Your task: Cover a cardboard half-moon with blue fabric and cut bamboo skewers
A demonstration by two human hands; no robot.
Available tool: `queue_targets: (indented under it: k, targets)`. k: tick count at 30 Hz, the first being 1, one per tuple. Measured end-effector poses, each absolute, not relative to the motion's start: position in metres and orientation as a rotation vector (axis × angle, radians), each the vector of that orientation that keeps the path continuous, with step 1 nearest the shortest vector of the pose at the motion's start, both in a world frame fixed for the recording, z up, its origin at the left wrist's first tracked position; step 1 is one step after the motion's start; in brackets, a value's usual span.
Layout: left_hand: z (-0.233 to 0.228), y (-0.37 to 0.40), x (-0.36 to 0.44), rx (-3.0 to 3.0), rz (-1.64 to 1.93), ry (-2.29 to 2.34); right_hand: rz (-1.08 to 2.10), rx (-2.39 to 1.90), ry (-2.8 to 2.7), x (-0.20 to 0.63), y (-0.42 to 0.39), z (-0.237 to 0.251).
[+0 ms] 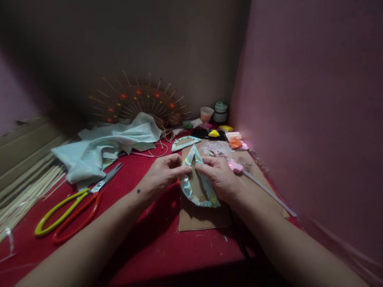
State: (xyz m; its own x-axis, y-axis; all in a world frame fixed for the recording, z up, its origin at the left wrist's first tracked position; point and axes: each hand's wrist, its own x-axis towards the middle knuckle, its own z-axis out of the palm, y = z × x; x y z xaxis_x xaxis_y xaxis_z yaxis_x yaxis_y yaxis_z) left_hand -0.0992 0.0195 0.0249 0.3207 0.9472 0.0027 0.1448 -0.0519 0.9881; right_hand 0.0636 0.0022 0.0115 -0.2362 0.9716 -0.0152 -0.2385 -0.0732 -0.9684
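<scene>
Between my two hands is a fabric-covered frame [187, 189], pale blue-green with yellow patches, rounded at the near end and pointed at the far end. My left hand [165, 172] pinches its left side between thumb and fingers. On the opposite side, my right hand [217, 173] grips it with the thumb on top. The frame is over a piece of brown cardboard [201, 221]. Just beyond it lies a second fabric-covered piece [185, 143], shaped like a half-circle.
Scissors [95, 188] with yellow and red handles lie left, by crumpled pale blue cloth [112, 143] and thin sticks [22, 208]. A pink glue gun [236, 166] rests at right. Behind stand a flower-decorated fan shape [143, 98], a paper cup [206, 114] and a lidded jar [220, 112].
</scene>
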Motion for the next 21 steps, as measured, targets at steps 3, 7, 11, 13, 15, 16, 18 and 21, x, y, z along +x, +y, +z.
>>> queue_targets:
  k: [3,7,11,13,15,16,18,21]
  targets:
    - [0.025,0.023,-0.104,1.512,0.872,1.053,1.511,-0.937,-1.168,0.064,0.002,0.014]
    - [0.028,0.027,-0.107,1.576,0.984,1.04,1.537,-0.94,-1.192,0.064,0.0,0.015]
    - [0.034,0.025,-0.106,1.607,1.055,1.034,1.484,-1.034,-1.317,0.062,-0.003,0.015]
    - [0.035,0.023,-0.104,1.611,1.049,1.035,1.445,-1.064,-1.385,0.061,-0.005,0.015]
    - [0.035,0.021,-0.102,1.65,1.05,1.045,1.4,-1.087,-1.438,0.06,-0.006,0.013]
    - [0.034,0.02,-0.102,1.681,1.055,1.059,1.383,-1.09,-1.454,0.059,-0.007,0.013]
    - [0.033,0.019,-0.101,1.733,1.082,1.1,1.371,-1.079,-1.481,0.058,-0.007,0.012]
    - [0.032,0.018,-0.101,1.743,1.12,1.144,1.376,-1.079,-1.501,0.058,-0.007,0.011]
